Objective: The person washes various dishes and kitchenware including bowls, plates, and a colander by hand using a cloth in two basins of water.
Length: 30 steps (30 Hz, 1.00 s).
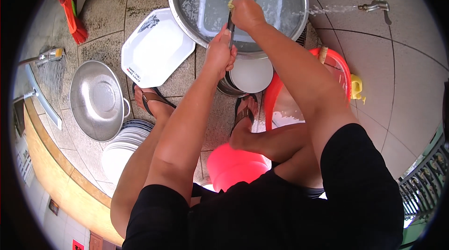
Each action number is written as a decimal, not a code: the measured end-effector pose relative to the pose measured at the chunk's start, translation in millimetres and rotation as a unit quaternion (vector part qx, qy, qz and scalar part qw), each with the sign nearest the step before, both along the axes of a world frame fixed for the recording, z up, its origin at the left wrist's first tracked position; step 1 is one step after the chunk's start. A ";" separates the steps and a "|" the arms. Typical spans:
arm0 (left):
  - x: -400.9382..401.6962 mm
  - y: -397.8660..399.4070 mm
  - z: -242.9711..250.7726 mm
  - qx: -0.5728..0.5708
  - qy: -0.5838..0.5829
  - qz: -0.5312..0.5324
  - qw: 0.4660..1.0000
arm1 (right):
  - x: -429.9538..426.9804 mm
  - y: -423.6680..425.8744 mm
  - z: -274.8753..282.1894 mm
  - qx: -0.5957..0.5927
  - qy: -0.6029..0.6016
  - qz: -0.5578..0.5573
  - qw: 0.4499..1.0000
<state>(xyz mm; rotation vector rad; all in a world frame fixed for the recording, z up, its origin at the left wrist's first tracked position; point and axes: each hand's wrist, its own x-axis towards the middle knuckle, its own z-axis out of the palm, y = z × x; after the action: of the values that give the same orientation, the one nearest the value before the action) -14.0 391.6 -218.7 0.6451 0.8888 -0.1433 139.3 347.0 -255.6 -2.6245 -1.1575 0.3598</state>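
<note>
My left hand (221,51) grips the dark handle of a metal spoon or ladle (230,25), whose shiny head points away from me over a basin. Pressed to the handle near that head is a small yellowish scrubber or cloth (230,4), held in my right hand (248,13). My fingers hide most of the scrubber. Below both hands stands a wide metal basin (174,8) of water. A pale rectangular plastic basket or tray (202,8) lies under the water there. From a wall tap (375,6) on the right, water streams into the basin.
A white octagonal platter (159,50) leans by the basin's left side. Nearer me are a metal colander (100,99) and stacked plates (119,148). A red tub (270,106) and yellow bottle (356,87) stand right. Orange gloves (73,16) and a mop (52,67) are far left.
</note>
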 end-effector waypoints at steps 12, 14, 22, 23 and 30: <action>3.9 -7.3 -2.1 0.022 0.005 -0.008 1.000 | 13.6 5.2 3.9 -0.009 -0.067 0.056 0.996; -9.3 5.3 -5.9 0.017 0.024 0.000 1.000 | -30.3 -5.7 9.4 0.053 0.026 0.074 0.995; 6.5 -7.2 1.7 0.020 -0.004 -0.030 0.999 | 27.3 -1.2 4.2 -0.026 -0.040 0.053 0.997; 8.3 -8.2 1.2 0.011 -0.010 -0.026 1.000 | 25.5 -6.0 0.7 0.006 -0.053 0.047 0.997; -0.9 -8.1 3.1 0.029 -0.001 -0.041 0.999 | 11.6 -10.8 10.9 0.023 -0.043 0.084 0.995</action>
<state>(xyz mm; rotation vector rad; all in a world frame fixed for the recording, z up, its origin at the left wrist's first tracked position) -14.9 383.5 -215.6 0.7369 0.8678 -0.1906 151.0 336.2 -244.8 -2.5313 -1.4024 0.2510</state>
